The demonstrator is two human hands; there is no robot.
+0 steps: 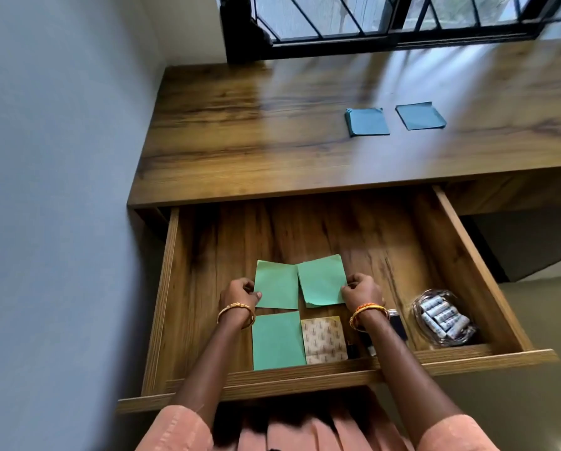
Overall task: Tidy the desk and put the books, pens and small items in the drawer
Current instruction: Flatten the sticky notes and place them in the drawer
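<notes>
Two blue pads remain on the desk, a broad slab of glossy, dark-grained wood; everything else we see already lies in the drawer, pulled fully out so its whole floor can be reached. Its side walls show a striped plywood edge, its floor the same streaked veneer.

We hold two green pads, thin flat paper squares, side by side near the middle of the drawer floor. Our left hand pinches the left green pad at its outer edge, fingers curled; our right hand pinches the right green pad likewise. We judge the grip serves to square them into a row behind the third green pad and the patterned beige pad, which sit against the drawer's front edge.

At the front right corner a clear plastic pouch bundles small white cylinders, keeping them from rolling. Small dark items beside our right wrist are too hidden to name. On the desk, the left blue pad and right blue pad lie near the back edge.
</notes>
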